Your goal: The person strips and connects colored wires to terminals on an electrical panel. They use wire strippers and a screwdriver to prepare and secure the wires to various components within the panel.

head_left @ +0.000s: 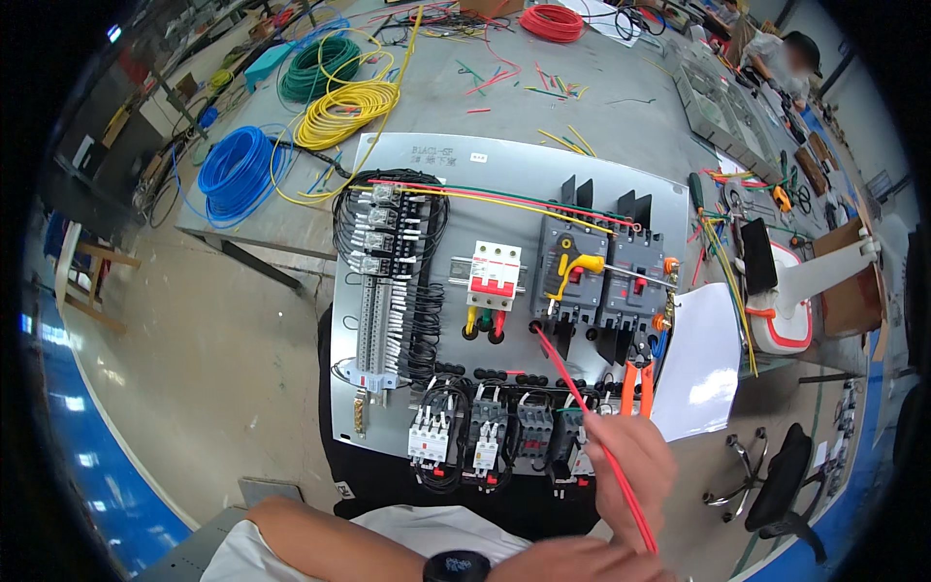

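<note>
A red wire (562,367) rises from a hole in the grey mounting panel (407,160), below the dark breakers. My right hand (635,470) is closed around it near the panel's lower right edge. The wire runs doubled down to my left hand (582,563), blurred at the lower edge, with its fingers bent where the strands end. A watch (456,565) is on my left wrist. Near the right hand lie orange-handled pliers (636,386). A yellow-handled screwdriver (579,263) rests across two black circuit breakers (635,291). Left of them sits a white breaker (495,274) with short coloured wires.
Terminal blocks (373,325) line the panel's left, contactors (430,434) its bottom. Blue (236,175), yellow (349,113) and green (320,68) wire coils lie at back left. A white sheet (703,359) is at right, near a red-and-white device (784,308). A person (781,63) sits far right.
</note>
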A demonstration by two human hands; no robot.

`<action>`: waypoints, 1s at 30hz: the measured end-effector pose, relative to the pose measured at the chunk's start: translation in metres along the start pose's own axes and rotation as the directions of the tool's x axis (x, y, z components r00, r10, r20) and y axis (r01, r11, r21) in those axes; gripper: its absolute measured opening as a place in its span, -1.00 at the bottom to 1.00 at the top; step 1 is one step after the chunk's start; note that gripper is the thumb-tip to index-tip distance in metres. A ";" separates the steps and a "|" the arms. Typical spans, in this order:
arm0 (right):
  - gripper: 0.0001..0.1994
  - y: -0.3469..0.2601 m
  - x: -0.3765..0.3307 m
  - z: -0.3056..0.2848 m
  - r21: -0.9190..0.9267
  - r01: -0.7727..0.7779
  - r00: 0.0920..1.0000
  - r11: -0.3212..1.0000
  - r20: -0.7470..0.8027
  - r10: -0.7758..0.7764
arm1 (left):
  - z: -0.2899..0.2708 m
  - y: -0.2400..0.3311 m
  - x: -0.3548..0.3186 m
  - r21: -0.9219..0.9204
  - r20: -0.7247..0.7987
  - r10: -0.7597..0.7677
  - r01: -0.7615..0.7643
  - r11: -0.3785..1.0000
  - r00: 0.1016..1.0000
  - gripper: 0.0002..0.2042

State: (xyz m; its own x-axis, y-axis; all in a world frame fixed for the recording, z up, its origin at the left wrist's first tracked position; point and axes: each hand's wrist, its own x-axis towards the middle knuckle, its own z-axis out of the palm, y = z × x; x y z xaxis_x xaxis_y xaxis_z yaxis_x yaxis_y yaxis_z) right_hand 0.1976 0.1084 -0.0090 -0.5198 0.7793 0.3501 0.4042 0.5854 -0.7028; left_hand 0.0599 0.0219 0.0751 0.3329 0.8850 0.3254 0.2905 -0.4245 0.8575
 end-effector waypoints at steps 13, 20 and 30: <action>-0.79 -0.018 -0.003 -0.029 -0.155 0.074 0.993 0.985 -0.082 -0.088 | 0.034 0.024 0.002 -0.072 -0.427 0.156 -0.206 0.976 0.891 -0.88; -0.86 0.013 0.015 -0.013 -0.022 0.028 0.999 0.999 0.029 -0.028 | 0.012 -0.004 0.013 0.053 -0.388 0.114 -0.101 0.993 0.915 -0.87; -0.83 0.019 0.029 -0.015 -0.026 0.071 0.996 0.997 0.054 -0.069 | 0.010 -0.010 0.022 -0.047 -0.441 0.070 -0.100 0.994 0.895 -0.83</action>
State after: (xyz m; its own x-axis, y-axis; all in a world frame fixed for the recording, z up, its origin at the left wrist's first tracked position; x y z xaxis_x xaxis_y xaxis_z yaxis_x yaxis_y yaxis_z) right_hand 0.2013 0.1455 -0.0030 -0.5863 0.7236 0.3642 0.3858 0.6448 -0.6599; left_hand 0.0734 0.0439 0.0693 -0.0773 0.8467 0.5264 0.2136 -0.5017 0.8383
